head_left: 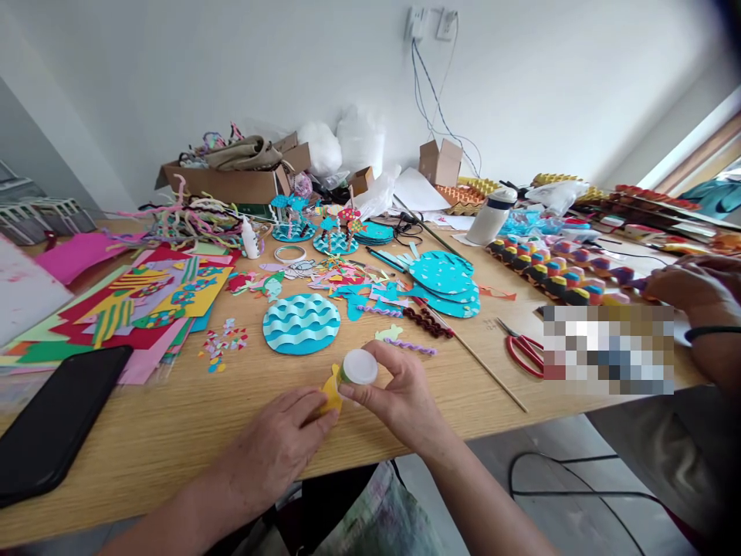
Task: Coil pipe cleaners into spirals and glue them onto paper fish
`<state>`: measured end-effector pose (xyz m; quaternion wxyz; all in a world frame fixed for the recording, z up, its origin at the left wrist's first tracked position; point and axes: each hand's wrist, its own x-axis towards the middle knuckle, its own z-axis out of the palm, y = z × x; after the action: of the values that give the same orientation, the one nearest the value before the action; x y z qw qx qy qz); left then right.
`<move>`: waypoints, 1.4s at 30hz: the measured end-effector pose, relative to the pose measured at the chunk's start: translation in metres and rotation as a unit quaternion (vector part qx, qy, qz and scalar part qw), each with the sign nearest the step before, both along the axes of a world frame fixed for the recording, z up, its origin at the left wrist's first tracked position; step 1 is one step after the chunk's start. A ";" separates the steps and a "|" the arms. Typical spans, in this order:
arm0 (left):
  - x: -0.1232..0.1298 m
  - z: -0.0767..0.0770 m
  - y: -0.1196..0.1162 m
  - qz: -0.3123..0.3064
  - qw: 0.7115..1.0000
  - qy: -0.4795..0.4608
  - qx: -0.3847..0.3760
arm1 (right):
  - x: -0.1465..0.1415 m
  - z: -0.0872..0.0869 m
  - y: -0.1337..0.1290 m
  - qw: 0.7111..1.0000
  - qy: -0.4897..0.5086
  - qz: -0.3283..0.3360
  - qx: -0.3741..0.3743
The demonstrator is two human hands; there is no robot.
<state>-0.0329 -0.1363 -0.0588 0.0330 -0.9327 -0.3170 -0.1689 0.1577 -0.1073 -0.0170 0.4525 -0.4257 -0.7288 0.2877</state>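
Note:
A yellow paper cutout, perhaps a fish [332, 391], is pinched in the fingers of my left hand [272, 440] at the table's front edge. Between the thumb and fingers of my right hand [405, 398] is a small white-ended cylinder [360, 367] with a bit of green on its side, possibly a glue stick. Its near side touches or nearly touches the yellow paper; the contact is hidden. Just beyond lies a blue paper disc [302, 324] with wavy pale strips. A pale green cutout [389, 332] and a purple twisted strip [410, 347] lie behind my right hand.
Red-handled scissors [524, 351] and a thin stick [480, 359] lie to the right. Coloured paper sheets [139, 309] and a black phone [63, 421] occupy the left. A white glue bottle [249, 238] stands farther back. Another person's hand [695, 286] is at the right.

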 end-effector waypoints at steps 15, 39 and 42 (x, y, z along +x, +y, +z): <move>0.001 0.006 -0.002 0.007 1.000 -0.008 0.006 | 0.006 -0.014 0.010 0.950 0.285 -0.024 -0.128; 0.007 0.020 -0.021 0.101 0.721 -0.509 -0.460 | -0.035 -0.019 -0.028 0.930 0.322 -0.005 -0.179; 0.012 0.028 -0.032 0.116 0.616 -0.569 -0.532 | -0.056 -0.024 -0.042 0.979 0.191 -0.009 -0.072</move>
<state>-0.0207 -0.1681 -0.0304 -0.6368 -0.4591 -0.4121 -0.4624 0.1014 -0.1490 -0.0412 0.5545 -0.4006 -0.6025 0.4112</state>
